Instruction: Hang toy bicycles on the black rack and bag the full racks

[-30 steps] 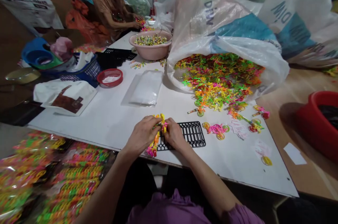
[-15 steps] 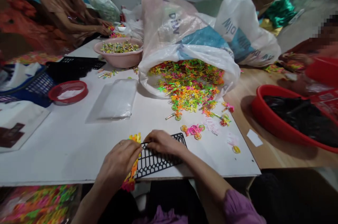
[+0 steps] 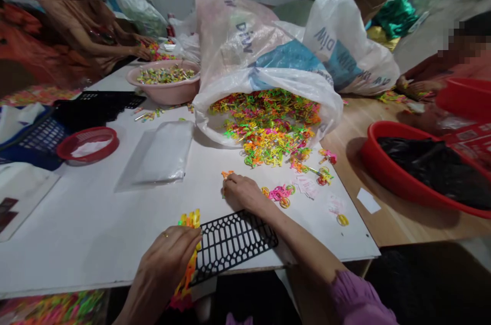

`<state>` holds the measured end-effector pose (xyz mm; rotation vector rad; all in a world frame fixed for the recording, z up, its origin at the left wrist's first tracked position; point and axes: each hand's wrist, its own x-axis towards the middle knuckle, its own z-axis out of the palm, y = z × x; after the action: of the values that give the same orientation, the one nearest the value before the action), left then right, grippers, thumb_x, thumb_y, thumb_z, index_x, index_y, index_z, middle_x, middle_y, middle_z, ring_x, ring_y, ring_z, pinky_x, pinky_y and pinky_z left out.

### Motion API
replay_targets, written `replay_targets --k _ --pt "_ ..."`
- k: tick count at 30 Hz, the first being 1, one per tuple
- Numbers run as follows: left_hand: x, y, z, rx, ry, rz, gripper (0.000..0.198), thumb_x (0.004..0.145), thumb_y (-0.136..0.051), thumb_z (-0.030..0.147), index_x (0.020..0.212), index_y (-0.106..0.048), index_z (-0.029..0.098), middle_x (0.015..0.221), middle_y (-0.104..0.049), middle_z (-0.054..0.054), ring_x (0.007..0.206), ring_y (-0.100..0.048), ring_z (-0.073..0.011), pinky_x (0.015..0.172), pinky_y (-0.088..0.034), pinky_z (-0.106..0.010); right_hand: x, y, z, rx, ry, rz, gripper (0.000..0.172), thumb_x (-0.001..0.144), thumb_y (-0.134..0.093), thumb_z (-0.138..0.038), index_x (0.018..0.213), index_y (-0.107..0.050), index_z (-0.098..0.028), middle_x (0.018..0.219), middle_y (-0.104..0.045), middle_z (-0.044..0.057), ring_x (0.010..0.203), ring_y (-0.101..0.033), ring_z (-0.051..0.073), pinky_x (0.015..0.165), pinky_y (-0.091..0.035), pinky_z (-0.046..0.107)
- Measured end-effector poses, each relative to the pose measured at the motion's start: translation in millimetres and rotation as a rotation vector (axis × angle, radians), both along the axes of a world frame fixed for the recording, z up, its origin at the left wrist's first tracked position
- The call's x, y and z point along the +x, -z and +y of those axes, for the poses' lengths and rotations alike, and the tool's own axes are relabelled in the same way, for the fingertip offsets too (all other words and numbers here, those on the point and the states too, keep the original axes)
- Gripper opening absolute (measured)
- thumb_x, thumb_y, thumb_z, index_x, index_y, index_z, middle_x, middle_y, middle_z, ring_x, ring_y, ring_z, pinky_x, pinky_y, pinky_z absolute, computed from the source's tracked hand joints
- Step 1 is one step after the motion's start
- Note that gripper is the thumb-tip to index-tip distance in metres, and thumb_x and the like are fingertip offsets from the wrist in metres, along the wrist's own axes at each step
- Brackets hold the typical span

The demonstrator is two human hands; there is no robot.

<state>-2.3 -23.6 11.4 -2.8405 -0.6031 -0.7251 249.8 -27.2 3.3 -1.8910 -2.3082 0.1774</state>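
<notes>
At the table's front edge lies a black plastic grid (image 3: 233,240), tilted slightly. My left hand (image 3: 169,258) is closed over its left end, where yellow, orange and pink plastic pieces (image 3: 191,218) sit in a row. Beyond the grid, my right hand (image 3: 243,192) is closed, fingertips pinching a small orange plastic piece (image 3: 227,174); its exact shape is partly hidden. Just right of that hand lies a small pink plastic toy with round wheel-like ends (image 3: 279,192). A heap of bright plastic pieces (image 3: 268,146) spills from a large white sack (image 3: 230,49).
Clear plastic bags (image 3: 155,154) lie stacked left of centre. Behind them are a pink basin (image 3: 164,91) of small pieces, a red basket (image 3: 90,146) and a blue basket (image 3: 34,136). A red tub (image 3: 370,161) stands right. Two other people sit at the far left and right.
My right hand has left the grid, moved up and forward, and now pinches an orange piece. My left hand stays on the grid's left end. The view has shifted slightly.
</notes>
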Motion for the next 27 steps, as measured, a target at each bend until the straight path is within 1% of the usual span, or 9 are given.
replay_targets --k 4,6,10,12,15,18,23,25,27 --pt "3.6 0.7 12.6 -0.061 0.025 -0.053 0.019 0.089 -0.045 0.022 0.092 -0.063 0.022 0.086 -0.069 0.000 0.081 -0.063 -0.0138 0.080 -0.047 -0.027 52.1 -19.4 5.3 -0.031 0.274 0.040 0.022 0.087 -0.045 -0.013 0.102 -0.061 -0.016 0.100 -0.059 0.006 0.085 -0.057 0.015 0.071 -0.041 0.023" --pt "7.4 -0.9 15.1 -0.109 0.011 -0.079 0.018 0.089 -0.045 0.023 0.093 -0.063 0.021 0.087 -0.069 -0.001 0.082 -0.063 -0.0144 0.081 -0.047 -0.028 59.6 -20.0 6.7 -0.019 0.303 0.090 0.023 0.088 -0.045 -0.015 0.104 -0.060 -0.017 0.102 -0.060 0.006 0.086 -0.057 0.015 0.071 -0.040 0.023" --pt "14.3 -4.9 8.6 -0.123 -0.041 -0.085 0.018 0.089 -0.045 0.022 0.089 -0.063 0.020 0.084 -0.068 -0.001 0.080 -0.062 -0.0141 0.081 -0.046 -0.028 15.3 -2.7 7.8 -0.056 0.202 0.178 0.023 0.088 -0.050 -0.037 0.101 -0.057 -0.020 0.096 -0.062 0.005 0.084 -0.059 0.016 0.069 -0.041 0.024" --pt "16.0 -6.5 3.3 -0.122 -0.049 -0.065 0.020 0.090 -0.043 0.020 0.088 -0.063 0.020 0.084 -0.068 -0.001 0.080 -0.062 -0.0137 0.081 -0.047 -0.027 -17.4 6.5 9.6 -0.066 0.249 0.156 0.030 0.085 -0.054 -0.044 0.102 -0.054 -0.019 0.095 -0.062 0.007 0.085 -0.059 0.019 0.069 -0.043 0.027" --pt "15.7 -8.6 -0.5 -0.164 -0.064 -0.049 0.022 0.090 -0.042 0.018 0.089 -0.063 0.020 0.085 -0.068 -0.002 0.082 -0.062 -0.0143 0.082 -0.046 -0.028 -45.5 12.1 14.2 -0.095 0.381 0.089 0.026 0.086 -0.052 -0.035 0.104 -0.049 -0.016 0.099 -0.060 0.011 0.087 -0.058 0.021 0.068 -0.045 0.030" --pt "13.3 -10.5 5.6 -0.225 -0.061 -0.062 0.019 0.090 -0.044 0.022 0.092 -0.062 0.020 0.087 -0.067 -0.002 0.084 -0.061 -0.0154 0.082 -0.046 -0.029 -42.7 8.4 13.3 -0.132 0.417 0.112 0.018 0.088 -0.044 -0.023 0.104 -0.048 -0.017 0.097 -0.061 0.010 0.084 -0.060 0.020 0.067 -0.044 0.030" --pt "14.1 -7.6 25.5 -0.240 -0.066 -0.081 0.019 0.089 -0.044 0.033 0.092 -0.060 0.021 0.086 -0.066 -0.002 0.084 -0.061 -0.0180 0.081 -0.045 -0.031 -17.9 -5.3 -22.0 -0.026 0.332 0.341 0.019 0.086 -0.047 -0.026 0.105 -0.049 -0.021 0.096 -0.062 0.004 0.082 -0.059 0.016 0.068 -0.042 0.025" --pt "14.9 -7.3 28.5 -0.237 -0.056 -0.091 0.021 0.090 -0.042 0.035 0.093 -0.059 0.022 0.087 -0.066 -0.002 0.084 -0.061 -0.0186 0.081 -0.045 -0.032 0.9 -9.6 -50.7 0.071 0.397 0.395 0.019 0.087 -0.045 -0.027 0.105 -0.051 -0.022 0.096 -0.062 0.003 0.082 -0.059 0.014 0.070 -0.042 0.024" --pt "14.5 -9.5 28.1 -0.212 -0.017 -0.099 0.024 0.090 -0.038 0.035 0.093 -0.060 0.024 0.085 -0.067 -0.001 0.081 -0.062 -0.0186 0.079 -0.046 -0.033 32.9 -13.7 -87.2 0.144 0.573 0.394 0.019 0.088 -0.043 -0.028 0.103 -0.053 -0.021 0.093 -0.062 0.004 0.078 -0.059 0.014 0.067 -0.043 0.024"
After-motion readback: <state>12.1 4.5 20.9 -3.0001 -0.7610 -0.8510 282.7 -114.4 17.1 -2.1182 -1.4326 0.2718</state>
